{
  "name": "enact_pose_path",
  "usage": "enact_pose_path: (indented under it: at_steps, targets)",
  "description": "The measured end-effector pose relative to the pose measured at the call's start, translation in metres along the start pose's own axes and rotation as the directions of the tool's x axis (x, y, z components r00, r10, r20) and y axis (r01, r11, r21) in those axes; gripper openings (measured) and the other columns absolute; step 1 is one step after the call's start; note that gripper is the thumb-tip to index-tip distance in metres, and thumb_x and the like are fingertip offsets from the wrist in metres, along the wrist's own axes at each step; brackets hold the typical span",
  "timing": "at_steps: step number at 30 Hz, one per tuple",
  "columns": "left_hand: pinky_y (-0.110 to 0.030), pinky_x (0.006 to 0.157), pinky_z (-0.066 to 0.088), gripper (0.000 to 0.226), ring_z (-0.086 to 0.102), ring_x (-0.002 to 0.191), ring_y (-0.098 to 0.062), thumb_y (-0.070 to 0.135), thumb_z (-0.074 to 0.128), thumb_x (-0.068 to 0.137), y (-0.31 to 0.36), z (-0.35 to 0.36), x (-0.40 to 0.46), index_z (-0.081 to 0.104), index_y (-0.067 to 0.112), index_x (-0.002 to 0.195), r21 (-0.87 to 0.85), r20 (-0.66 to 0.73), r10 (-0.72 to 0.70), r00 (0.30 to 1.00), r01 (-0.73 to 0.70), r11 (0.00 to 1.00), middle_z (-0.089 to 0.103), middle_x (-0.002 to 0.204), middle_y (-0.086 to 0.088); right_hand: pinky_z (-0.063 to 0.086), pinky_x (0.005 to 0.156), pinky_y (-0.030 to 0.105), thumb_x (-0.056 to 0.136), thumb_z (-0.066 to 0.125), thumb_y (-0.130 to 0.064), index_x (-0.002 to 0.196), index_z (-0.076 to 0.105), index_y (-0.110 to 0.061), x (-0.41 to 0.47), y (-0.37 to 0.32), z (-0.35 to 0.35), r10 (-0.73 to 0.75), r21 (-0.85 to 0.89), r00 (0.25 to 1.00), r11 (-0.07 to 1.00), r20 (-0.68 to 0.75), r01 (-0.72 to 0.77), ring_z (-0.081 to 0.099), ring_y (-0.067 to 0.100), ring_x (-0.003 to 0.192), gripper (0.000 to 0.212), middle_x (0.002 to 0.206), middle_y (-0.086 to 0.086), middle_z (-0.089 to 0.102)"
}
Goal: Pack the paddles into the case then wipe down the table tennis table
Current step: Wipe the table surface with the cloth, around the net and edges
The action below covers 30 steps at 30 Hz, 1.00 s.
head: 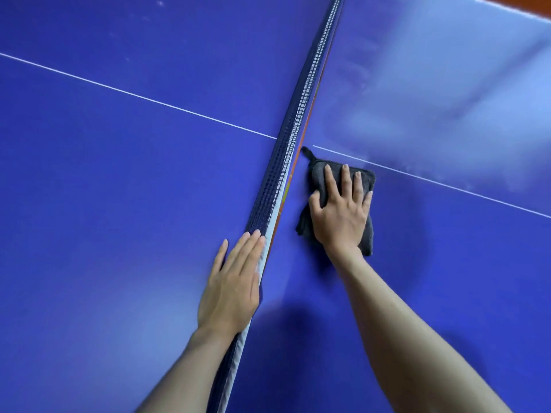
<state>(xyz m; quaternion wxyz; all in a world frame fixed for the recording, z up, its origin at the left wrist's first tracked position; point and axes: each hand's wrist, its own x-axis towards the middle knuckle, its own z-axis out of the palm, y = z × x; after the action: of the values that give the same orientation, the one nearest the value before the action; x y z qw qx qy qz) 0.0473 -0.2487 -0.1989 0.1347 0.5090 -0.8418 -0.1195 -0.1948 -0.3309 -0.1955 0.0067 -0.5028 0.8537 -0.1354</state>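
The blue table tennis table (119,204) fills the view, split by its dark net (286,144) running from bottom centre to the top. A folded dark grey cloth (319,171) lies on the right half, close to the net and just below the white centre line. My right hand (340,210) presses flat on the cloth with fingers spread and straight. My left hand (232,281) lies flat with straight fingers on the left half, its edge against the net's white top band. No paddles or case are in view.
A white centre line (149,99) crosses both halves. Pale streaks and glare (447,84) mark the right half's far surface. The table's far right edge (507,8) shows at the top corner, with reddish floor beyond.
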Motion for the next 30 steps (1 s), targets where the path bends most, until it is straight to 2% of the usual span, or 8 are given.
enact_pose_path:
  at_steps: [5,9,17,22,30]
  targets:
    - [-0.049,0.125,0.024,0.061,0.023,0.157,-0.015,0.012,0.044,0.1,0.0,0.002,0.001,0.034,0.013,0.16,0.009,0.02,0.004,1.0,-0.004,1.0,0.029,0.168,0.002,0.007,0.128,0.059,0.097,0.037,-0.053,0.161,0.035,-0.041,0.061,-0.002,0.005,-0.012,-0.011,0.997,1.0,0.072,0.013,0.014,0.024,0.16,0.065,0.173,-0.002,0.022]
    - [-0.048,0.126,0.023,0.063,0.021,0.157,-0.014,0.012,0.047,0.099,-0.001,0.001,0.001,0.033,0.014,0.161,0.011,0.028,0.002,1.0,-0.002,1.0,0.028,0.169,0.003,0.009,0.129,0.055,0.097,0.038,-0.051,0.161,0.035,-0.041,0.06,0.003,0.005,-0.056,0.008,0.995,0.998,0.087,0.055,0.014,0.023,0.16,0.065,0.173,-0.003,0.023]
    - [-0.047,0.127,0.021,0.058,0.023,0.156,-0.014,0.014,0.042,0.102,0.001,-0.002,0.002,0.035,0.013,0.16,0.0,0.007,-0.004,1.0,0.004,1.0,0.031,0.168,0.002,0.022,0.127,0.054,0.094,0.047,-0.042,0.154,0.05,-0.036,-0.048,-0.013,-0.002,-0.203,0.054,0.978,0.977,-0.042,0.206,0.032,0.025,0.155,0.061,0.164,0.001,0.043]
    - [-0.048,0.126,0.022,0.056,0.023,0.156,-0.014,0.017,0.036,0.104,0.001,-0.002,0.001,0.035,0.013,0.16,-0.022,0.012,-0.011,1.0,0.012,1.0,0.031,0.168,0.002,0.024,0.126,0.055,0.094,0.047,-0.038,0.154,0.051,-0.033,-0.091,-0.011,-0.003,-0.265,0.034,0.962,0.963,-0.068,0.268,0.033,0.029,0.155,0.06,0.164,0.004,0.043]
    - [-0.048,0.126,0.022,0.059,0.021,0.157,-0.013,0.014,0.045,0.102,0.001,-0.001,0.001,0.035,0.013,0.16,-0.007,0.012,-0.01,1.0,0.01,1.0,0.03,0.168,0.002,0.018,0.128,0.054,0.094,0.04,-0.05,0.158,0.043,-0.038,0.004,-0.028,0.011,-0.192,0.024,0.981,0.981,0.012,0.191,0.027,0.026,0.157,0.065,0.168,0.001,0.036]
